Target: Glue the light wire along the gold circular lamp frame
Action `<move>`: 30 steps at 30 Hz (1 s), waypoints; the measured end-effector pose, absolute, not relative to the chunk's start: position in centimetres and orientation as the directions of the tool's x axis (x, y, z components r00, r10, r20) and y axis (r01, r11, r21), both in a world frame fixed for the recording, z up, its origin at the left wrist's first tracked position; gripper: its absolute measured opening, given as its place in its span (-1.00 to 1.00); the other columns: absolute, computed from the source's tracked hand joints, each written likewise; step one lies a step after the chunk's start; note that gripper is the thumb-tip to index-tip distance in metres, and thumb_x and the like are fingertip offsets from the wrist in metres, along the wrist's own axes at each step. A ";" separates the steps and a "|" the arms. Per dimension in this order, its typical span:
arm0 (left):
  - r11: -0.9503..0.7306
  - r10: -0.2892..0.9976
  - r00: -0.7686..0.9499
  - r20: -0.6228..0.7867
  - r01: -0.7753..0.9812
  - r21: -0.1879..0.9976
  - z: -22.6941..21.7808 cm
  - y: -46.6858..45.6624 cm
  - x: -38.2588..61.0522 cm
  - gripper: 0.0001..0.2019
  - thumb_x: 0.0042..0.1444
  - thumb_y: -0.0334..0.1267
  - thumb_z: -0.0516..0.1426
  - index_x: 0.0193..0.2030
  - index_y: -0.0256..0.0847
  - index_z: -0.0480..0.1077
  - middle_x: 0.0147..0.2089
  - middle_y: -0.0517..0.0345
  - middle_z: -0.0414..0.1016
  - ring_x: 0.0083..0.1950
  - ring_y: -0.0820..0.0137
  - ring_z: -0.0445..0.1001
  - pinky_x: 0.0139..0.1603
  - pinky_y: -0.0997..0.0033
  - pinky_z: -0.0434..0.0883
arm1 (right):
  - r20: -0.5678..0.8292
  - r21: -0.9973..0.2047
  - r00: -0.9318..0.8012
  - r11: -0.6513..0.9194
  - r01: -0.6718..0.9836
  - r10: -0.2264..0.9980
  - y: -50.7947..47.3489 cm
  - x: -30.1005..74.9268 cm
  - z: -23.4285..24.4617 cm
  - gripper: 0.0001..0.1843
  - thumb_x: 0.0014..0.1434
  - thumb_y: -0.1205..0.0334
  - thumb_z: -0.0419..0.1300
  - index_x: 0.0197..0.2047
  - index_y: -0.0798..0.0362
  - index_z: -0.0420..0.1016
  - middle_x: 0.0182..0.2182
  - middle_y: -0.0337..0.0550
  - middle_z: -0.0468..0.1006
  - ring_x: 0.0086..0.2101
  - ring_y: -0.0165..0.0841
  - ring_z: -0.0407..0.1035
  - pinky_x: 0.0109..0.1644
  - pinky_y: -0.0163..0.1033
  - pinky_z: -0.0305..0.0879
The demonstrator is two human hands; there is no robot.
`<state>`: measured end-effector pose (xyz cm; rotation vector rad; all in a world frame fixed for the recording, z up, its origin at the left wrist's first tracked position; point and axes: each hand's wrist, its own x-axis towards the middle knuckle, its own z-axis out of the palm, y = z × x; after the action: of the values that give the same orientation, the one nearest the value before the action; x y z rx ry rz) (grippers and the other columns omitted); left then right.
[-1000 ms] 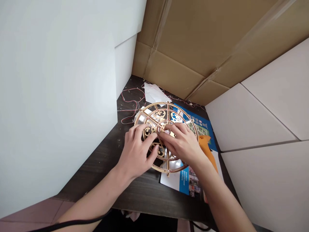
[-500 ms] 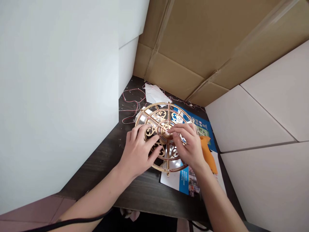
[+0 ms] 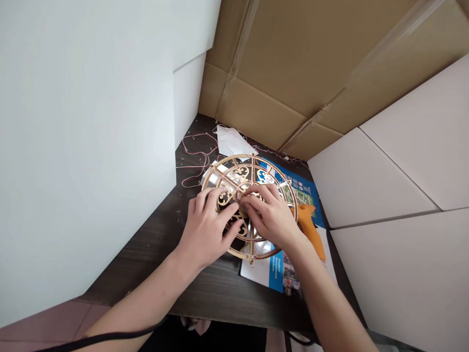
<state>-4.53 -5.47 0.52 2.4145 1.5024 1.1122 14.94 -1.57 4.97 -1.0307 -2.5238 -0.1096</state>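
The gold openwork circular frame (image 3: pixel 234 160) lies flat near the far corner of the table (image 3: pixel 154 254), its right edge overlapping a blue printed brochure (image 3: pixel 306 193). Left hand (image 3: pixel 205 227): fingers spread, tips resting on the frame. Right hand (image 3: pixel 269 217): fingers curled over the frame's centre (any pinched item is hidden from view). An orange glue gun (image 3: pixel 309 230) lies just right of the frame; thin red wire (image 3: pixel 194 159) trails beyond its left edge.

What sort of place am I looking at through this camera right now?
Probably a makeshift craft corner: a dark wood-grain desk boxed in by a cardboard sheet, with an orange hot glue gun and thin red wire lying around a gold filigree frame.
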 end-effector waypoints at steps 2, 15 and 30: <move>-0.514 0.806 0.252 0.535 0.745 0.424 0.5 -5.4 -4.6 -0.71 0.33 -0.16 0.09 0.05 -0.20 0.54 0.21 -0.26 0.31 0.25 -0.12 0.24 0.05 -0.21 0.39 | 0.448 -0.136 -0.591 0.704 0.697 0.671 -1.7 15.3 5.0 -0.83 0.41 0.40 0.05 -0.11 0.07 0.47 -0.10 -0.08 0.50 -0.06 -0.23 0.29 0.05 -0.08 0.31; -0.519 0.808 0.257 0.531 0.738 0.432 0.4 -5.4 -4.6 -0.66 0.34 -0.15 0.07 0.14 -0.15 0.52 0.23 -0.24 0.30 0.26 -0.11 0.22 0.07 -0.22 0.39 | 0.455 0.047 -0.641 0.702 0.711 0.619 -2.1 17.1 4.2 -0.78 0.32 0.42 0.16 -0.02 0.06 0.54 -0.11 -0.09 0.53 -0.10 -0.22 0.28 -0.04 -0.08 0.36; -0.537 0.803 0.252 0.540 0.699 0.473 0.4 -5.3 -5.0 -0.72 0.33 -0.22 0.10 0.10 -0.09 0.53 0.21 -0.14 0.28 0.25 -0.04 0.21 0.11 -0.23 0.39 | 0.388 -0.608 0.340 -0.039 0.793 0.857 -6.9 21.0 4.3 -0.56 0.28 -0.11 0.18 0.01 0.08 0.42 -0.26 -0.03 0.55 -0.34 -0.24 0.44 -0.26 -0.14 0.32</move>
<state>-4.96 -5.33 0.37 2.3741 1.4347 1.1559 21.05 -6.95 4.25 -1.8293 -1.4567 0.1033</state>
